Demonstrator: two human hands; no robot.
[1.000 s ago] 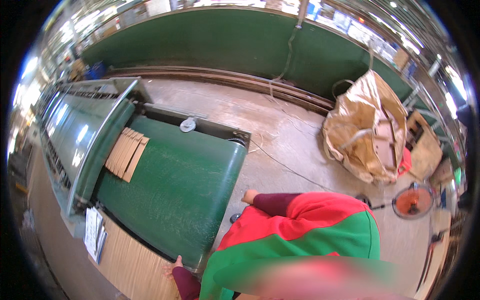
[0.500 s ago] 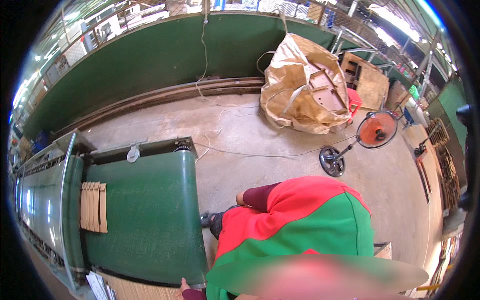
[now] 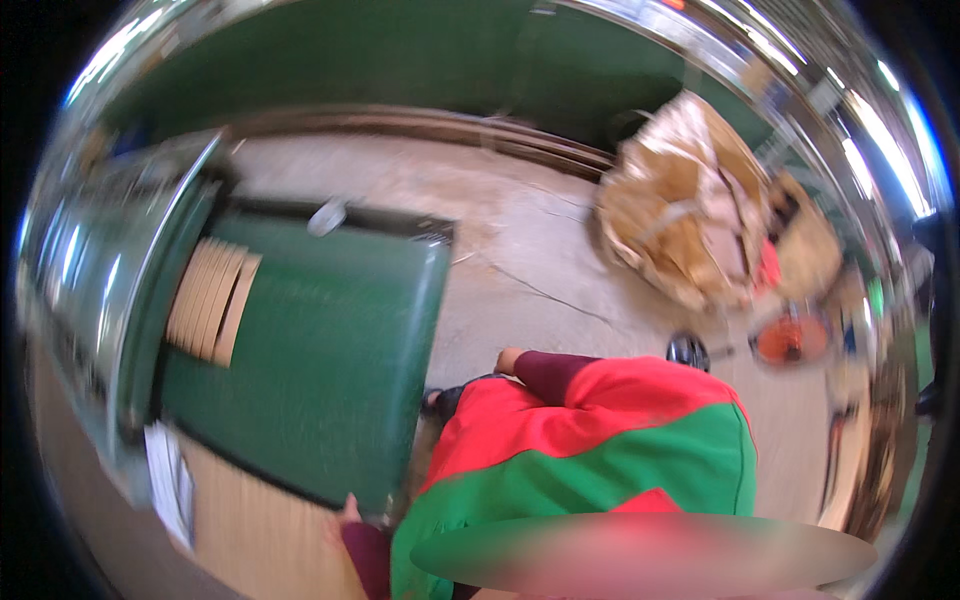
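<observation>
My left hand [image 3: 343, 519] lies at the near corner of a green conveyor belt [image 3: 320, 370], fingers apart and blurred, with nothing visible in it. Beneath and beside it are tan cardboard sheets [image 3: 235, 500] along the belt's near side. My right hand [image 3: 510, 361] rests by my knee, past the belt's end; its fingers are too hidden and smeared to read. Several overlapping brown cardboard pieces [image 3: 210, 300] lie in a row on the belt's left part, beside the machine [image 3: 95, 270]. My red and green clothing [image 3: 600, 420] covers the lower middle.
A big tan sack [image 3: 660, 220] with boards in it stands at the far right. Nearer are a floor fan [image 3: 790, 338] and a cable [image 3: 550, 295] on the concrete floor. White sheets [image 3: 170, 480] lean by the machine. A green wall [image 3: 400, 65] closes the back.
The view has turned and blurred, so belt and machine sit higher and the sack lies further right. My left hand stays at the belt's corner and my right hand by my knee.
</observation>
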